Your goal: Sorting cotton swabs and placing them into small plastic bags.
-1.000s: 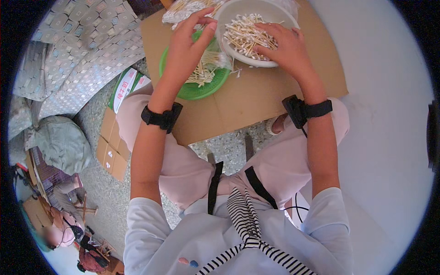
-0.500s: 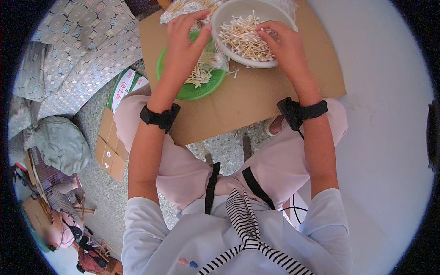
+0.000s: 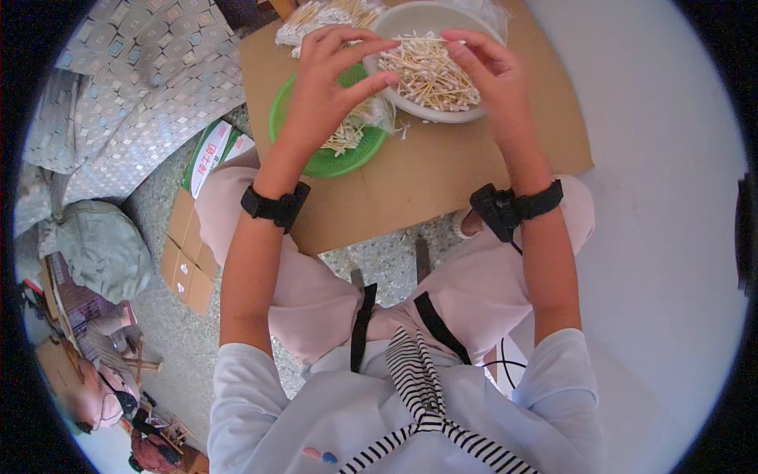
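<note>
Brown cardboard sheet (image 3: 442, 197) lies across the person's lap as a table, carrying one green plate (image 3: 332, 162) and one white bowl (image 3: 430, 110). The bowl holds a heap of thin pale sticks (image 3: 430, 75), too many to count; a smaller bunch lies on the plate under clear wrapping, and a bagged bundle (image 3: 324, 20) sits at the far edge. Since a second ago both hands have lifted off the pile and drawn together above the bowl, so picking appears to have given way to handling. Left hand (image 3: 328, 87) has fingers curled, thumb meeting forefinger. Right hand (image 3: 489, 79) pinches one stick (image 3: 422, 41), which spans toward the left fingertips.
</note>
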A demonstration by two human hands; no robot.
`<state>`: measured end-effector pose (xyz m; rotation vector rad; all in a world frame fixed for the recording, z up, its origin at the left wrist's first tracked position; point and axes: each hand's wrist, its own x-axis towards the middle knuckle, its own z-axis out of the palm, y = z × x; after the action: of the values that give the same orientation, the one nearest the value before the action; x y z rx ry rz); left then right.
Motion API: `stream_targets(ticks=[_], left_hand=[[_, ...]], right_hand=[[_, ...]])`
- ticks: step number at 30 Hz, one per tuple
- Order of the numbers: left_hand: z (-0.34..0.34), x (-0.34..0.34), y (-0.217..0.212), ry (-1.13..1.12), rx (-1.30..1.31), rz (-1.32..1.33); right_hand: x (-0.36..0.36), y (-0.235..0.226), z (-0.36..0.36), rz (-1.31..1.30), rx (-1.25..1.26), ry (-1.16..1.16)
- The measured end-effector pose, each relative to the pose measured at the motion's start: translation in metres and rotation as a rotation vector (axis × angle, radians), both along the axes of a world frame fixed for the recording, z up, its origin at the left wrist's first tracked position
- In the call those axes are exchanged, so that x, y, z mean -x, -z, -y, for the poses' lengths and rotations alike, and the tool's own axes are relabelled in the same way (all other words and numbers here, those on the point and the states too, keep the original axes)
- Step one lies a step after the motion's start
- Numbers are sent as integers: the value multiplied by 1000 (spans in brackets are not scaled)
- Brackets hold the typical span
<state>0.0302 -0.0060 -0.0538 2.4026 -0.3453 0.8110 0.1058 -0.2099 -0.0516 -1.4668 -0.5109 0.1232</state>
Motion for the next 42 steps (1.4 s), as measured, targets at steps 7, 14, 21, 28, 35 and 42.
stream_targets(ticks=[7, 14, 21, 28, 35, 42], left_hand=[[-2, -4, 4, -17, 203, 23], [6, -2, 2, 67, 388, -74], [4, 4, -2, 33, 484, -223], [-14, 0, -3, 27, 745, -272], [-62, 9, -25, 331, 254, -603], [-56, 6, -12, 37, 224, -632]], right_hand=[[6, 8, -11, -39, -20, -127], [6, 20, -15, 14, 76, -168], [4, 11, -8, -31, 51, -109], [-1, 13, -7, 141, 160, 12], [-33, 18, 23, 726, 557, 229], [-20, 28, 20, 712, 920, 148]])
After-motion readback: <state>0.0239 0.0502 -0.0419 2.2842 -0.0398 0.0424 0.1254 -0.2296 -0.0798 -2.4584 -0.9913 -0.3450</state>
